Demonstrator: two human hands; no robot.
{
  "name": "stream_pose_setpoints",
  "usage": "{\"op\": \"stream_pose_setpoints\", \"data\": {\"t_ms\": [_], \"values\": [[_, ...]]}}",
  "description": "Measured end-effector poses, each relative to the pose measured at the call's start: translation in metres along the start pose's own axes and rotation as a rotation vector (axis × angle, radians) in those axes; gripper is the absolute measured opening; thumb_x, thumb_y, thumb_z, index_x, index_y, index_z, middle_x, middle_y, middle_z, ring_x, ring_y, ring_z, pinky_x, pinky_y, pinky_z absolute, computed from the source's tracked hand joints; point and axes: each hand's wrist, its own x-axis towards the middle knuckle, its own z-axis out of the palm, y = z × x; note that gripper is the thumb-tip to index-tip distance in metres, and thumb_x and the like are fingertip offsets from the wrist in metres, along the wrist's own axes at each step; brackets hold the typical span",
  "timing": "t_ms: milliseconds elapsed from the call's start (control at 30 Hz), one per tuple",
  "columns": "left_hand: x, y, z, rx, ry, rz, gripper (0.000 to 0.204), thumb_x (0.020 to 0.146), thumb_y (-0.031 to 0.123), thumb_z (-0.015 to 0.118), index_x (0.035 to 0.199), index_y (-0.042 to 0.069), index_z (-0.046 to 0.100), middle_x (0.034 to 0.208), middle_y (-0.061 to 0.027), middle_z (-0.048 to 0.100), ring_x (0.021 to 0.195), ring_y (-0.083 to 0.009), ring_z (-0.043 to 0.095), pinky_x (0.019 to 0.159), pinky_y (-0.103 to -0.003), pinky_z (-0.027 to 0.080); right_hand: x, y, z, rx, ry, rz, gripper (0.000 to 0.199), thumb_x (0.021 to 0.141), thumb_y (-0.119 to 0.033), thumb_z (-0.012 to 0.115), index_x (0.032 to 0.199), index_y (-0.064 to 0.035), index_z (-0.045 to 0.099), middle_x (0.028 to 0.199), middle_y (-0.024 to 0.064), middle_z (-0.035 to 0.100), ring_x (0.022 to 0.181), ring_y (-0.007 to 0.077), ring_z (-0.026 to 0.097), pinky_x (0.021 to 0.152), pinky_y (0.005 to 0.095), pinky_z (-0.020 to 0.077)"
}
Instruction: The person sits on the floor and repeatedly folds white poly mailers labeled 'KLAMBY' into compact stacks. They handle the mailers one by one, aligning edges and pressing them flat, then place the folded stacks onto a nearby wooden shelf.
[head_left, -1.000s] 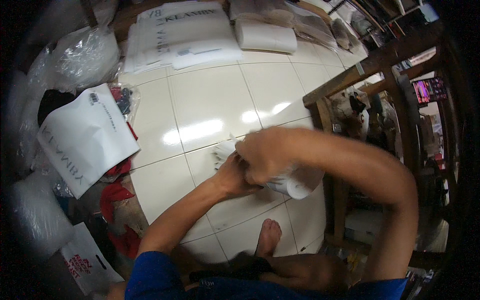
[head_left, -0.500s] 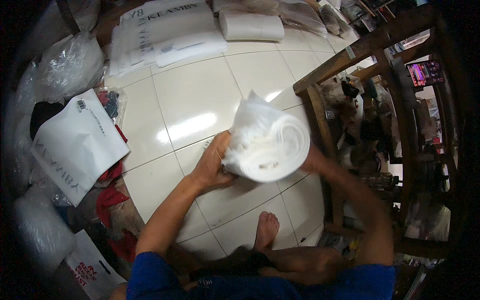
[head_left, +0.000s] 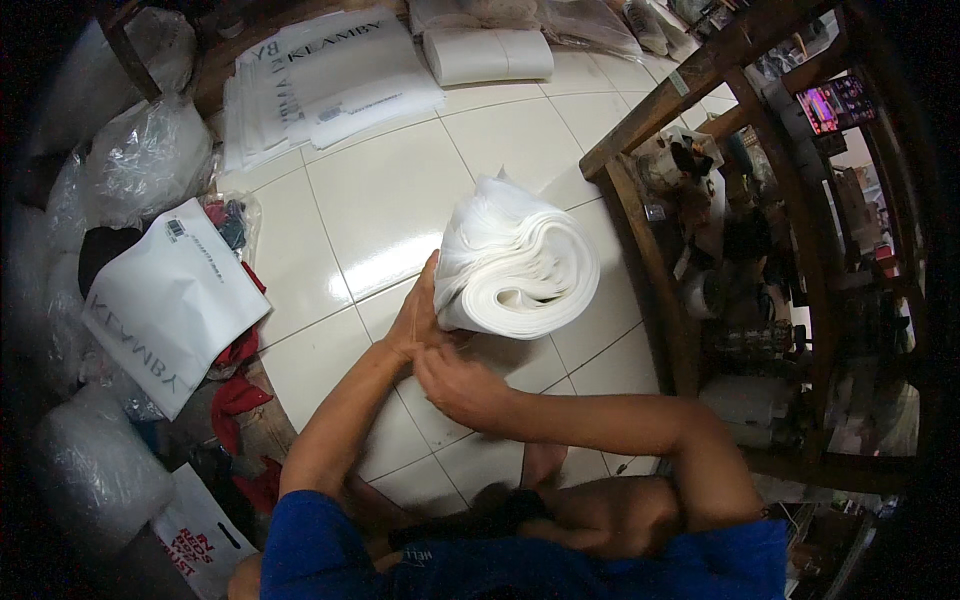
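A thick rolled bundle of thin white sheets (head_left: 520, 270) is held up over the tiled floor, its layered, spiral end facing me. My left hand (head_left: 415, 310) grips the bundle's left side, with some of its fingers hidden behind the white layers. Below the bundle, my right hand (head_left: 460, 388) is closed with its fingertips against my left wrist. A thin line, perhaps a band, shows faintly there; what the right fingers pinch is too small to make out.
Flat printed plastic bags (head_left: 350, 70) and a folded white stack (head_left: 488, 56) lie at the back. Clear plastic bundles (head_left: 150, 160) and a white printed bag (head_left: 175, 300) crowd the left. A wooden frame (head_left: 645, 260) with cluttered shelves and a lit phone (head_left: 838, 104) stands right.
My right hand has left the bundle's right side and come across to my left wrist. The bundle has shifted slightly left and up, still in my left hand.
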Motion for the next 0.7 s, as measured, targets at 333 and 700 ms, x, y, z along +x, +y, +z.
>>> {"op": "stream_pose_setpoints", "data": {"t_ms": [333, 700], "values": [[0.004, -0.008, -0.009, -0.009, 0.035, -0.099, 0.102, 0.056, 0.017, 0.091, 0.141, 0.007, 0.036, 0.134, -0.0092, 0.053, 0.123, -0.0216, 0.051, 0.106, -0.035, 0.039, -0.112, 0.088, 0.004, 0.481, 0.260, 0.392, 0.066, 0.077, -0.012, 0.073, 0.134, 0.0021, 0.043, 0.111, 0.0201, 0.058, 0.109, 0.0344, 0.057, 0.094, 0.0454, 0.0485], [0.030, 0.078, -0.017, -0.419, 0.007, -0.468, 0.080, 0.078, 0.034, 0.075, 0.139, -0.003, 0.037, 0.128, -0.0170, 0.053, 0.118, -0.0253, 0.052, 0.100, -0.037, 0.042, -0.051, 0.128, 0.058, 1.867, 0.480, 0.716, 0.116, 0.069, -0.043, 0.084, 0.149, -0.0020, 0.011, 0.146, 0.0173, 0.034, 0.136, 0.0306, 0.033, 0.112, 0.0424, 0.0294]]}}
